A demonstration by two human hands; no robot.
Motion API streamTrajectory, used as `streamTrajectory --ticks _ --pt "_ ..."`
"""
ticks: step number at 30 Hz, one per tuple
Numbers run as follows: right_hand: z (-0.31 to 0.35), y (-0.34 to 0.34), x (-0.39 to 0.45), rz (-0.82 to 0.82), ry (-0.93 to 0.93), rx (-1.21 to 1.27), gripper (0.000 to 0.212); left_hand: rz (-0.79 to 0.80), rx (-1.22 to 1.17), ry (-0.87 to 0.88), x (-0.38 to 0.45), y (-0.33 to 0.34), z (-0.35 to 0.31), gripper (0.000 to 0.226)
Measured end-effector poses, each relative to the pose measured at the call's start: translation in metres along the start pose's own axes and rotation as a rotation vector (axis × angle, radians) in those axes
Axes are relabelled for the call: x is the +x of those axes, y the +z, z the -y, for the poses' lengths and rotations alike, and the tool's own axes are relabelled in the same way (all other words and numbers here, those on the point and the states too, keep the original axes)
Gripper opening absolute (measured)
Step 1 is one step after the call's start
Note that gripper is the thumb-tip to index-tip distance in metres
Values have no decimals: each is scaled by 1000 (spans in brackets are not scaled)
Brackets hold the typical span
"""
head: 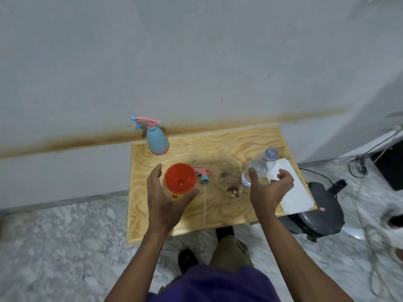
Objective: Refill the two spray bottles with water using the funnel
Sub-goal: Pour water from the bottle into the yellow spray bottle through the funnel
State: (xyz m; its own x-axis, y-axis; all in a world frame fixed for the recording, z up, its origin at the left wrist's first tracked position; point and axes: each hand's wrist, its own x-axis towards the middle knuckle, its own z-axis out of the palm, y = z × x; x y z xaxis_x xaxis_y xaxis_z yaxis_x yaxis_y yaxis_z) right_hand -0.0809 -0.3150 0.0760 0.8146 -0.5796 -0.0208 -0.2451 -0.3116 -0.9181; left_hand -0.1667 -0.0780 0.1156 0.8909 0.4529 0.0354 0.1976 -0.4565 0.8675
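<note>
The red funnel [180, 178] sits in the neck of a yellow bottle [177, 196], near the front left of the wooden counter [239, 138]. Only a small bit of the yellow bottle shows under the funnel. The left hand [162, 199] curves around this bottle and funnel, with the thumb on the right side and the fingers on the left. I cannot tell for sure if it grips the bottle or just cups it.

The right hand [270, 188] holds a clear water bottle [260, 166] with its cap off. The bottle leans, with its open mouth pointing up and away. A little water seems to be inside, but it is hard to see how much.

The spray top [202, 172] of the yellow bottle lies on the counter just beside the funnel, and its long thin tube [205, 203] points toward the person. The blue spray bottle [157, 141] stands at the back left corner with its pink top on. A white paper [294, 190] lies on the right side.

It looks like the pouring step for the yellow bottle. Next, the right hand needs to bring the clear bottle over the funnel and tip its mouth down slowly. The left hand should keep the yellow bottle steady so it does not fall over.
</note>
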Motion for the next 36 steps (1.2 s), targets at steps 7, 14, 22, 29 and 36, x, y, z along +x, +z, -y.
streamTrajectory --ticks 7,14,22,29,36 --pt "-7 8 27 195 3 33 86 -16 53 -42 1 12 -6 110" --pt "-13 10 38 285 -67 13 82 -12 -4 -105 -1 12 -3 98" --pt "23 18 25 304 -292 100 87 -8 -23 -109 0 11 -3 101" --pt "91 26 4 396 -587 190 81 4 -33 -108 3 10 -2 100" --pt "102 30 -1 612 -793 70 76 18 -11 -101 7 6 -3 97"
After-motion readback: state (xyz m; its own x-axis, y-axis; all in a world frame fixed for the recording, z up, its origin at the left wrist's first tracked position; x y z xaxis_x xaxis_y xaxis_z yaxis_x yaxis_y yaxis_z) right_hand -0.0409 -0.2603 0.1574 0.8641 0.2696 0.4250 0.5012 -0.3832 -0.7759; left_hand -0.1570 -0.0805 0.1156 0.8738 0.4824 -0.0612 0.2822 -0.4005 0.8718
